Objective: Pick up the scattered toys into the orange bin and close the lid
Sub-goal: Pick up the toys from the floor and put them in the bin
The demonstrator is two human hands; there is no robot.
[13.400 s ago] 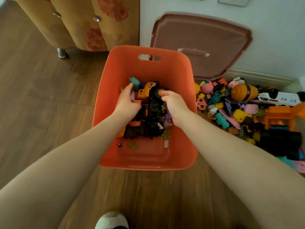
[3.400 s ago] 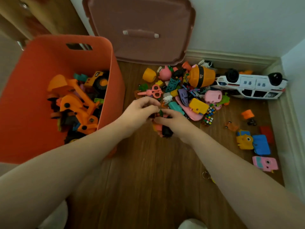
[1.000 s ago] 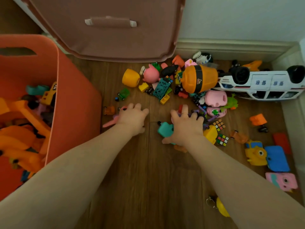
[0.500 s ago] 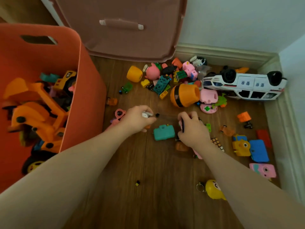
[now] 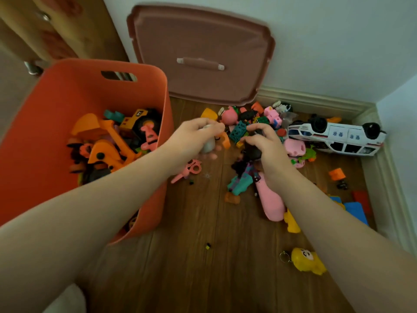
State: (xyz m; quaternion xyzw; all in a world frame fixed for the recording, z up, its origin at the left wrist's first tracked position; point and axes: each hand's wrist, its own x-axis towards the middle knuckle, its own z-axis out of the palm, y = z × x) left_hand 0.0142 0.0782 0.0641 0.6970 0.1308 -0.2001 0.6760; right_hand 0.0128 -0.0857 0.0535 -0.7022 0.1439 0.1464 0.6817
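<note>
- A small pale toy (image 5: pixel 208 143) is gripped in the curled fingers of the left hand (image 5: pixel 194 141), raised above the floor just right of the orange bin (image 5: pixel 67 86).
- A cluster of dark toys (image 5: pixel 251 152) is clutched by the bent fingers of the right hand (image 5: pixel 266 145).
- Scattered toys (image 5: pixel 270 199) are spread on the wooden floor (image 5: pixel 203 279) beneath both hands.
- The lid (image 5: pixel 200 41) is leaned against the wall (image 5: pixel 338 41), behind the bin.

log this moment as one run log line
left hand holds small grey toy | right hand grips dark toys | orange plastic bin open | pink lid against wall
</note>
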